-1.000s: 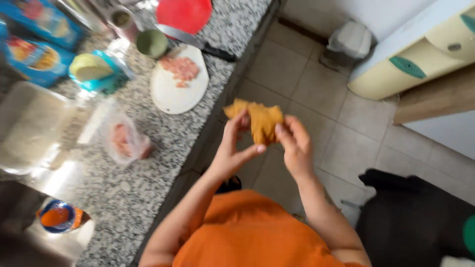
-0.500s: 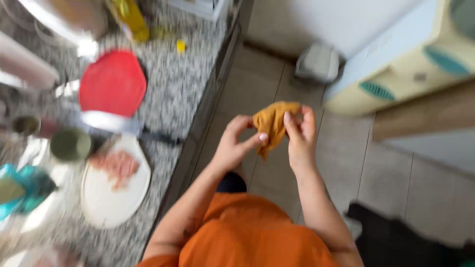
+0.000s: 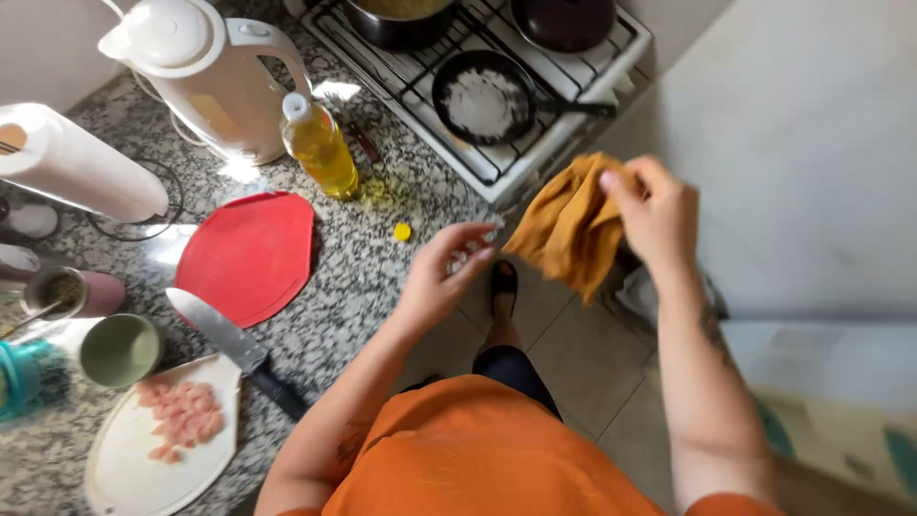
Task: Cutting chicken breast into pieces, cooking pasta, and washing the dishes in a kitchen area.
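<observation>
Mustard cloth (image 3: 571, 227) hangs right of centre, pinched in my right hand (image 3: 652, 212); my left hand (image 3: 447, 272) has its fingers loosely spread, holding nothing, just beside it above the counter (image 3: 363, 287) edge.

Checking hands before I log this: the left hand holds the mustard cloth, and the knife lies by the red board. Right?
Not quite. The head view shows the right hand holding the cloth; the left hand is empty. The knife does lie by the red board.

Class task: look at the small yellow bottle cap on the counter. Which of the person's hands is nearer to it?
Left. The left hand is just right of the yellow cap; the right hand holds a mustard cloth farther right.
</observation>
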